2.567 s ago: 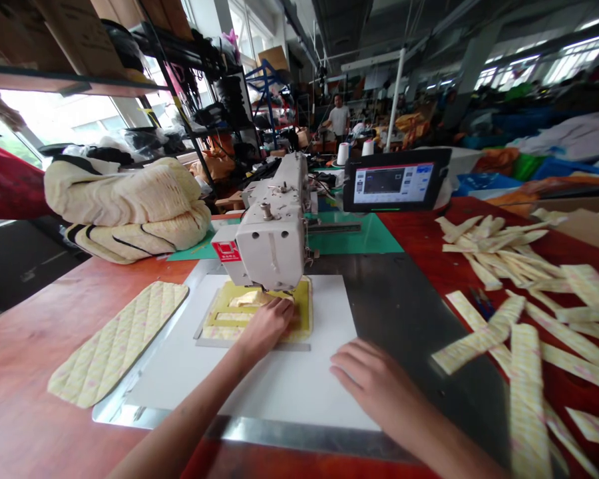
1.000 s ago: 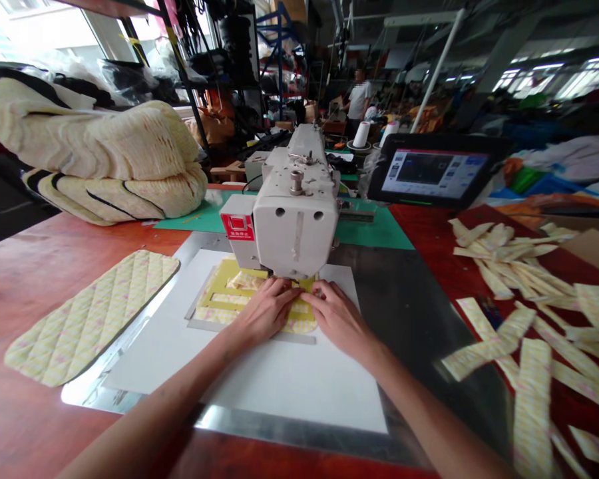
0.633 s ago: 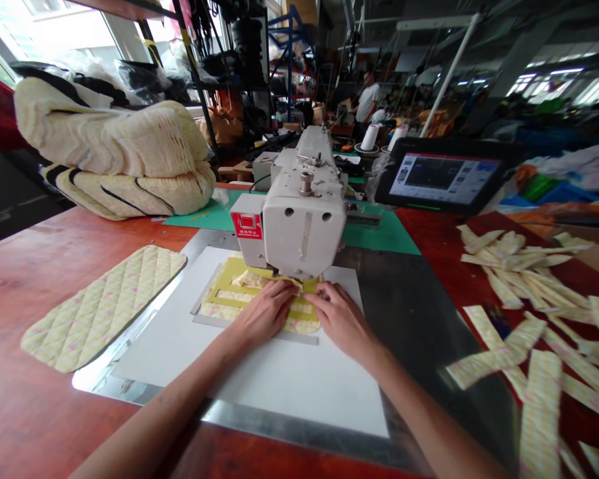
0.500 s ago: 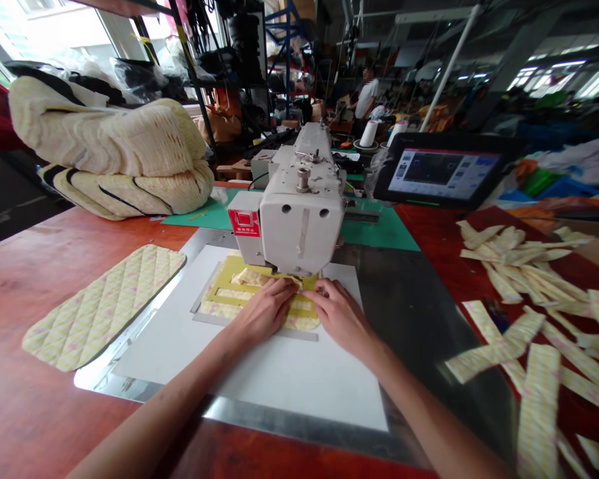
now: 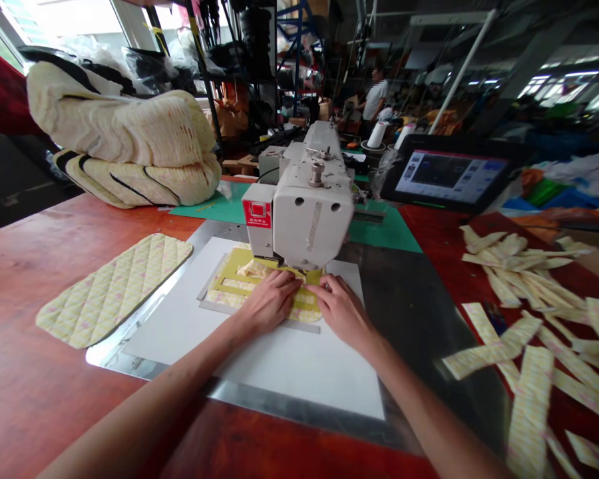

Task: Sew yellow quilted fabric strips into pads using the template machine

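Observation:
A yellow slotted template [image 5: 234, 287] lies over a quilted, pale yellow patterned fabric piece [image 5: 219, 297] beneath the sewing machine head [image 5: 312, 223]. Across the template's upper part runs a narrow fabric strip [image 5: 255, 268], crumpled at its left end. My left hand [image 5: 270, 301] is bent over this strip, its fingers together and pressed down near the needle area. From the other side, my right hand [image 5: 340, 307] meets it with curled fingers, thumb pointing left at the strip's right end. The fingertips partly hide what they pinch.
A quilted oval-ended panel [image 5: 117, 286] lies at left, with thick stacks of quilted pieces [image 5: 124, 133] behind. Loose fabric strips [image 5: 532, 379] cover the right side. A control screen [image 5: 449, 174] and thread cones [image 5: 377, 135] stand beyond. A person [image 5: 375, 96] is in the background.
The view has shifted slightly, so the scene sits a little further right. Both hands stay at the strip under the machine; the right thumb has moved slightly. The template has not visibly moved.

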Available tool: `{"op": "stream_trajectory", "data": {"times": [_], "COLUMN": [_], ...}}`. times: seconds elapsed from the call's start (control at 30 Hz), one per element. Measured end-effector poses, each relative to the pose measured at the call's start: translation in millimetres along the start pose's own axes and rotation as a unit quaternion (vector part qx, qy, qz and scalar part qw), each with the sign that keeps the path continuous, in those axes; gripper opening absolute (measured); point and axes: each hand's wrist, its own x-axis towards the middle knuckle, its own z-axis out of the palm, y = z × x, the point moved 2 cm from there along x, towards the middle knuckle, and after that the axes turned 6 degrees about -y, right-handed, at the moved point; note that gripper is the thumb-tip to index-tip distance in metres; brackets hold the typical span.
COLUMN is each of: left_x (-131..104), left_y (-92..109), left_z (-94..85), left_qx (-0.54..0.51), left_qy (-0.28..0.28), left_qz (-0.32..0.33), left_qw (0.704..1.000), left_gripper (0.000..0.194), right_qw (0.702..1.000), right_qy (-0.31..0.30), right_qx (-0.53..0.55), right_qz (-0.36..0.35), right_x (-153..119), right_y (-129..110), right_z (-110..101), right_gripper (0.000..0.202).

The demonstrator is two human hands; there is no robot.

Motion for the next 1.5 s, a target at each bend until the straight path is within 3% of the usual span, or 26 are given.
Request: {"op": "stream_trajectory", "data": {"times": [0.3,0.53,0.73,1.07,1.3,1.5], "left_x": [0,7,11,-1,-10,-6], "left_y": [9,19,5,-11,0,9], "left_z": [-3.3,3.1,2.3,-6.7,-9.9,-5.6], "left_qx": [-0.076,-0.039,-0.088,-0.093,-0.098,-0.104], "left_qy": [0.038,0.094,0.085,0.084,0.08,0.073], "left_qz": [-0.039,-0.044,-0.065,-0.084,-0.08,-0.061], "left_qw": [0.996,0.994,0.99,0.988,0.989,0.99], "left_gripper": [0.023,0.017,0.023,0.023,0.022,0.021], "right_qw": [1.0,1.0,0.999,0.998,0.998,0.997], "right_qy": [-0.003,0.006,0.019,0.029,0.013,0.011], "right_qx": [0.0,-0.011,-0.025,-0.054,-0.067,-0.077], "right_qz": [0.005,0.017,0.018,-0.009,-0.02,-0.011], "right_x": [-3,-9,-2,3,-11,-22], "right_y": [2,12,16,-3,-10,-3], "right_z": [-2,-6,-2,4,-2,-7], "right_gripper": [0.038,0.041,0.038,0.038,0.042,0.041]}}
